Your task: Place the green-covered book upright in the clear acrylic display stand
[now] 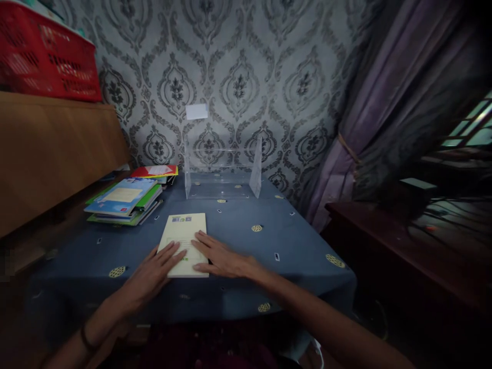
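A pale cream book (188,230) with small print on its cover lies near the front edge of the table. My left hand (159,266) rests on its left side, fingers stretched out over the cover. From the right, my right hand (217,256) lies across the book's right edge with its fingers spread and the thumb apart. Both palms face down, and the hands do not touch each other. Part of the cover's lower half is hidden beneath the fingers.
Behind the book stands a clear plastic rack (223,189). A stack of books (123,200) sits at the left, with a red and yellow folder (156,170) behind it. A wooden cabinet (57,154) carrying a red basket (49,56) borders the left side. A purple curtain (357,123) hangs right.
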### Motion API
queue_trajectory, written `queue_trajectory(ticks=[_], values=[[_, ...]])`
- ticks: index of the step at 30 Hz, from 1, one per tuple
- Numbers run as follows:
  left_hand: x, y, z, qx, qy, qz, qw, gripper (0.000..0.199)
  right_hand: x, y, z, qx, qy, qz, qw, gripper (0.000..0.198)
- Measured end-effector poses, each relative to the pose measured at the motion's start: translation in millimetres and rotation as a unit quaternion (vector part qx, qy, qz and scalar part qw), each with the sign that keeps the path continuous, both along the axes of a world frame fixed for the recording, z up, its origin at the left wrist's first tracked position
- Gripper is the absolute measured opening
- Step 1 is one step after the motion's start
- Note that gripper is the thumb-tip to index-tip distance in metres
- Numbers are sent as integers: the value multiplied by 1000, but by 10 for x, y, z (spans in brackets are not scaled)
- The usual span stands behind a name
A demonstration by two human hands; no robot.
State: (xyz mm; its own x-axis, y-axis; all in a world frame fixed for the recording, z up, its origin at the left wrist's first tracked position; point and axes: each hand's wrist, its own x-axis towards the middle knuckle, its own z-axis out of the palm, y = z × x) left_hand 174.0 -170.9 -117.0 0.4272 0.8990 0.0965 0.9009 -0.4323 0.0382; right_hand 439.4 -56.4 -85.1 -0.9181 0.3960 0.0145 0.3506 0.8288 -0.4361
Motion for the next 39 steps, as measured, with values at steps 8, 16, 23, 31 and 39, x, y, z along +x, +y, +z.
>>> queue_trajectory(ticks=[8,16,23,31,39], values=[[-464,369,217,-4,7,38,999,60,-679,572,-4,8,24,15,1000,77],[-556,643,268,-59,-29,41,997,61,-395,561,-83,12,74,64,995,64],[-307,1417,149,-24,-59,114,991,62,-57,482,13,-42,64,87,993,57],[-269,2012,5,34,-50,156,986,54,57,538,24,-60,58,91,992,57],[-142,2025,154,94,-38,169,980,38,35,538,15,-43,65,75,994,51]])
